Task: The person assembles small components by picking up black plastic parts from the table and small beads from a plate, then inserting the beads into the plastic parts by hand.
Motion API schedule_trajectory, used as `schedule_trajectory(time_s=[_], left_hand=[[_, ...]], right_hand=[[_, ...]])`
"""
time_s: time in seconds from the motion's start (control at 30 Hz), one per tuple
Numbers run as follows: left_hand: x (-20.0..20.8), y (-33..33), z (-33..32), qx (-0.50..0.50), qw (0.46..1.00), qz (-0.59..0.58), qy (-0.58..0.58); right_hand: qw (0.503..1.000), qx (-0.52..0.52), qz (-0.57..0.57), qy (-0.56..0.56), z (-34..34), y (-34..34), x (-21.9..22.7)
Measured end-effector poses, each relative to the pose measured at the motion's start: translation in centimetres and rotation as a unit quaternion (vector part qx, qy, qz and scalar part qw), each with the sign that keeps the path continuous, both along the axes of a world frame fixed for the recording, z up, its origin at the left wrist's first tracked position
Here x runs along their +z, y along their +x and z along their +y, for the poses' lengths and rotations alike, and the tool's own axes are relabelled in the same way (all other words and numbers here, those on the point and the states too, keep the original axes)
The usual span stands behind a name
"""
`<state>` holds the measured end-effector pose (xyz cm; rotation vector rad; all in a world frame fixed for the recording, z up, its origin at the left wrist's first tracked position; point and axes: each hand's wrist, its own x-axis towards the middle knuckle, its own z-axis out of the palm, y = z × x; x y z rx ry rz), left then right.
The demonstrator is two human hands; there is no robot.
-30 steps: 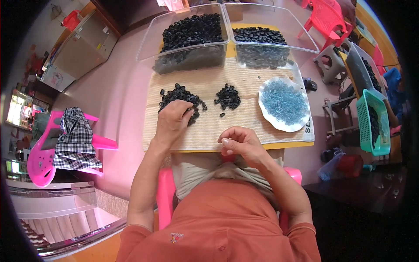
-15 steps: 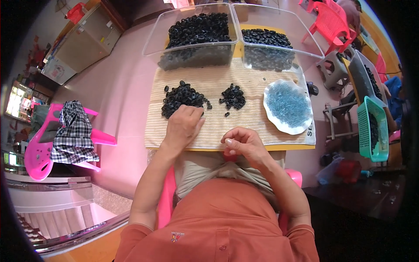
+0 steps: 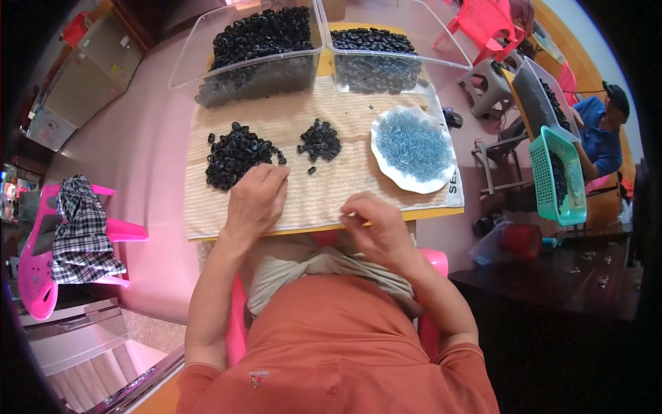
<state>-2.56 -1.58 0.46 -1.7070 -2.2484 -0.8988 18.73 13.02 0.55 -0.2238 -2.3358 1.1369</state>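
My left hand is closed at the near right edge of a larger pile of small black ring-like parts on the striped towel. Its thumb and fingertips are pressed together, and whatever they pinch is hidden. Over the towel's front edge, my right hand is curled with thumb and fingers close together; I cannot make out anything in it. A smaller pile of black parts lies between the larger one and a white scalloped plate full of tiny clear bluish pieces. One loose black part lies beside the smaller pile.
Two clear plastic bins, one left and one right, stand at the table's far side with black parts inside. To the right, a person in blue sits by a green basket. A pink chair with checked cloth stands left.
My view has swung right, so the scene sits further left. My left hand has drawn off the larger pile, slightly right and nearer. My right hand has shifted right along the towel's front edge.
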Motion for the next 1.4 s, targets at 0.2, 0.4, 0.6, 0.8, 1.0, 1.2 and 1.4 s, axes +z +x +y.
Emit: schedule_trajectory(time_s=[0.2,0.4,0.6,0.8,1.0,1.2,1.4], left_hand=[[-1.1,2.0,0.2,-0.03,0.98,-0.174,0.095],[-1.3,3.5,0.0,-0.036,0.942,-0.322,0.092],[-2.0,4.0,-0.6,-0.033,0.897,-0.436,0.061],[-3.0,4.3,-0.7,-0.032,0.825,-0.561,0.05],[-2.9,4.6,-0.7,-0.041,0.809,-0.582,0.073],[-3.1,4.6,-0.6,-0.046,0.745,-0.658,0.098],[-3.2,4.5,-0.5,-0.053,0.696,-0.705,0.123]], right_hand=[[0.974,-0.129,-0.059,0.177,3.3,1.6,0.6],[0.904,-0.108,-0.142,0.389,3.8,-0.2,1.0],[0.845,-0.039,-0.281,0.453,4.0,-1.8,0.5],[0.873,-0.03,-0.229,0.429,3.9,-2.1,0.8],[0.959,-0.044,-0.11,0.258,3.9,-1.6,0.2],[0.992,-0.035,-0.052,0.108,3.1,-1.6,-0.2],[0.99,-0.009,-0.059,-0.129,2.4,-1.7,-0.9]])
